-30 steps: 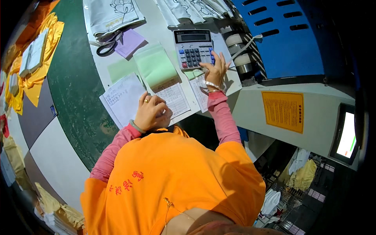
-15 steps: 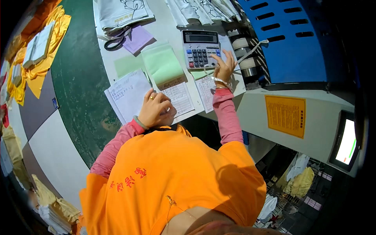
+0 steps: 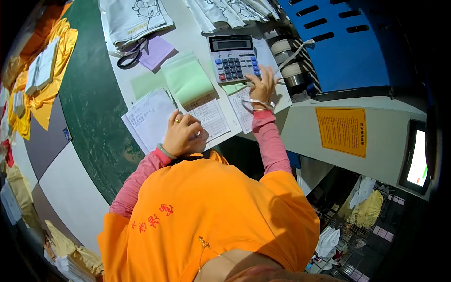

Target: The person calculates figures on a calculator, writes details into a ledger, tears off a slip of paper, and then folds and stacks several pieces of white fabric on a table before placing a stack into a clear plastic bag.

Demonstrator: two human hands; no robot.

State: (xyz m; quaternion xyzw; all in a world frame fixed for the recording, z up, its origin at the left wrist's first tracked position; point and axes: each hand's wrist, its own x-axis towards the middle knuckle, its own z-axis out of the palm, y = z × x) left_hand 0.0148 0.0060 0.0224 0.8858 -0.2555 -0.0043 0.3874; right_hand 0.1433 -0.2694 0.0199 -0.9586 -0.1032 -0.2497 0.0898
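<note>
From where I stand, the grey calculator (image 3: 240, 57) lies on the white tabletop (image 3: 190, 40), just right of a green-leaved pad (image 3: 188, 82). The person's right hand (image 3: 261, 87) is at its lower right corner, fingers apart and gripping nothing, one fingertip by the bottom keys (whether it presses one, I cannot tell). The left hand (image 3: 182, 134) is loosely curled at the near edge, between a handwritten white sheet (image 3: 149, 115) and a ruled form (image 3: 211, 116); its underside is hidden, so I cannot tell whether it grips anything. Farther off, black-handled scissors (image 3: 129, 61) lie beside a purple slip (image 3: 157, 52), just below a folded white cloth (image 3: 134, 19).
</note>
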